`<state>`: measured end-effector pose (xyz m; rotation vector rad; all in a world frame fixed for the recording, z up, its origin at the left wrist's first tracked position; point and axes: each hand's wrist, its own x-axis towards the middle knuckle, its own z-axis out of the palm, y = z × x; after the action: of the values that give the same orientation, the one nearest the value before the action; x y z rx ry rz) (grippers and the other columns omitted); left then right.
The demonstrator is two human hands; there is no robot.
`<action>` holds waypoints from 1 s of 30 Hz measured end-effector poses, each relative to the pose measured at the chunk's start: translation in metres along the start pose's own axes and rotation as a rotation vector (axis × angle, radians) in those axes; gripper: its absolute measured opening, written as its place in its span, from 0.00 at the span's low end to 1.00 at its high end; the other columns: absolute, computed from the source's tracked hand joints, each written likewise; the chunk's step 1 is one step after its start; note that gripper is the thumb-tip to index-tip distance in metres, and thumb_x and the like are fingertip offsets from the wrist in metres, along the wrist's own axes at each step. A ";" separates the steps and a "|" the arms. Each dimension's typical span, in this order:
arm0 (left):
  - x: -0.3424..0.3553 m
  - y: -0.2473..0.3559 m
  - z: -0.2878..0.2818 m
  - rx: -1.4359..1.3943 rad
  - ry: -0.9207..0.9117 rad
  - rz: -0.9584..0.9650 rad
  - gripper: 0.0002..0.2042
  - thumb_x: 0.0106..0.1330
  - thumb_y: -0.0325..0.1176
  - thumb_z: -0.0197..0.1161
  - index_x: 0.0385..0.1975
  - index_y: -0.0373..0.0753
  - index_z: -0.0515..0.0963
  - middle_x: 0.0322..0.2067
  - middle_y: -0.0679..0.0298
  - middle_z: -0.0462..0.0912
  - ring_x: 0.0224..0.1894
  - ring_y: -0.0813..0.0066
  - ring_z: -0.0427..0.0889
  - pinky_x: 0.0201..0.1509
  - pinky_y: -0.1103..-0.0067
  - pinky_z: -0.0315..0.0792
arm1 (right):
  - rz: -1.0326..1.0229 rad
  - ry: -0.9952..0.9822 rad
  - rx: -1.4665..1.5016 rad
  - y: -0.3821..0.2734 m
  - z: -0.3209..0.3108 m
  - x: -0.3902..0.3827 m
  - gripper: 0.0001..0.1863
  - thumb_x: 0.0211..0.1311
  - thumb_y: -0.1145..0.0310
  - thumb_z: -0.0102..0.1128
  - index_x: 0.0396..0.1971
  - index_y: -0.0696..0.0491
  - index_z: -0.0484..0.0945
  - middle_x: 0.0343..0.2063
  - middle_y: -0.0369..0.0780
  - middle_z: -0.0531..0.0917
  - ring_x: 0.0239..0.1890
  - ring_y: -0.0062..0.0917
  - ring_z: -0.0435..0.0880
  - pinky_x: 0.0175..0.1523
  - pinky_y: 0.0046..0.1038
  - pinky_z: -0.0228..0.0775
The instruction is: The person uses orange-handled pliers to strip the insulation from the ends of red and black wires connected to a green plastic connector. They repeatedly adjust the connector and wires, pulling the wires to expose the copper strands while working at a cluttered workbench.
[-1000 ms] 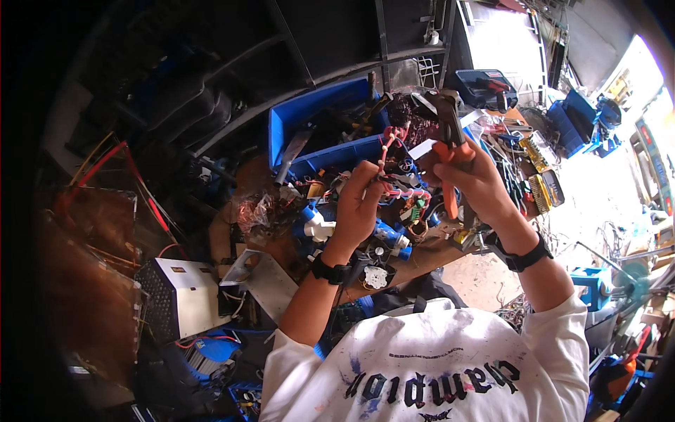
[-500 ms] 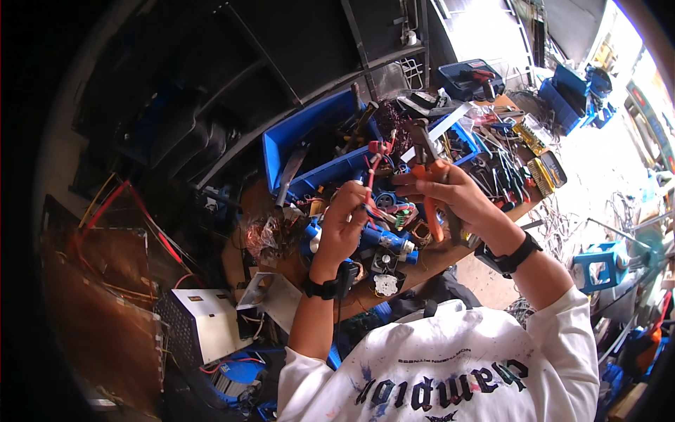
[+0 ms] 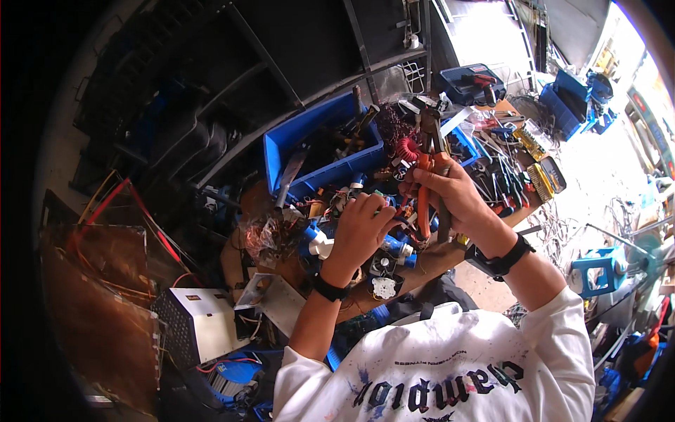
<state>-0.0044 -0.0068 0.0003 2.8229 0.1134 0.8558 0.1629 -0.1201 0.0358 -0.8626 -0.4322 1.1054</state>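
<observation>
My right hand (image 3: 460, 200) is closed around a pair of pliers (image 3: 423, 211) with orange handles, their metal jaws pointing away from me above the cluttered bench. To the left, my left hand (image 3: 358, 232) is held over the pile with its fingers curled. Whatever they pinch is hidden, though a bit of green shows by the fingertips. A coil of red wire (image 3: 406, 149) appears just left of the pliers. Below my left hand lie blue-and-white cylindrical fittings (image 3: 397, 247) and a small dark device with a white round part (image 3: 384, 287).
A blue bin (image 3: 330, 171) with tools stands at the bench's back. Hand tools (image 3: 503, 169) and a yellow bit set (image 3: 541, 179) lie at right. A perforated metal case (image 3: 204, 325) sits lower left. A blue stool (image 3: 598, 271) stands on the floor at right.
My left hand has turned and moved slightly right; the red wire it held upright no longer stands out above it. The pliers have swung more upright, and the red coil appears farther right.
</observation>
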 end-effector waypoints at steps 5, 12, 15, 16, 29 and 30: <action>0.003 -0.006 0.006 -0.052 0.027 -0.036 0.10 0.56 0.36 0.66 0.36 0.43 0.76 0.32 0.64 0.70 0.38 0.65 0.72 0.38 0.70 0.67 | -0.068 -0.019 -0.078 0.001 0.001 0.002 0.09 0.63 0.78 0.55 0.43 0.56 0.71 0.34 0.40 0.80 0.38 0.27 0.82 0.45 0.30 0.77; 0.014 -0.002 -0.007 -0.416 0.038 -0.221 0.14 0.56 0.30 0.65 0.43 0.42 0.78 0.31 0.65 0.68 0.36 0.70 0.71 0.39 0.75 0.68 | -0.252 -0.021 -0.330 0.004 0.005 0.004 0.15 0.61 0.79 0.56 0.48 0.56 0.69 0.35 0.37 0.80 0.39 0.19 0.81 0.46 0.23 0.74; 0.018 -0.003 -0.017 -0.709 0.043 -0.448 0.14 0.61 0.33 0.63 0.46 0.40 0.78 0.32 0.67 0.69 0.34 0.77 0.69 0.38 0.80 0.66 | -0.259 -0.065 -0.347 0.004 0.007 0.002 0.17 0.60 0.81 0.56 0.49 0.57 0.68 0.34 0.37 0.80 0.38 0.18 0.81 0.44 0.22 0.73; 0.021 -0.005 -0.016 -0.823 0.068 -0.503 0.14 0.63 0.35 0.62 0.47 0.39 0.77 0.32 0.68 0.70 0.34 0.80 0.68 0.37 0.81 0.64 | -0.251 -0.088 -0.346 0.004 0.009 0.001 0.17 0.60 0.81 0.56 0.49 0.57 0.68 0.34 0.37 0.80 0.38 0.18 0.81 0.44 0.22 0.73; 0.036 0.009 -0.027 -1.170 0.175 -0.674 0.12 0.69 0.38 0.57 0.42 0.36 0.78 0.30 0.71 0.77 0.29 0.86 0.70 0.34 0.86 0.65 | -0.296 -0.111 -0.408 0.002 0.015 -0.013 0.18 0.59 0.83 0.55 0.49 0.57 0.67 0.34 0.35 0.78 0.36 0.16 0.78 0.42 0.20 0.72; 0.037 0.012 -0.027 -1.126 0.196 -0.621 0.12 0.69 0.37 0.57 0.42 0.35 0.78 0.31 0.70 0.77 0.30 0.84 0.71 0.36 0.85 0.66 | -0.296 -0.097 -0.412 0.002 0.015 -0.014 0.18 0.60 0.83 0.55 0.49 0.57 0.67 0.34 0.35 0.78 0.36 0.16 0.78 0.42 0.19 0.72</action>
<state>0.0112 -0.0093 0.0451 1.5211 0.3696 0.7011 0.1459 -0.1268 0.0450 -1.0660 -0.8605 0.7957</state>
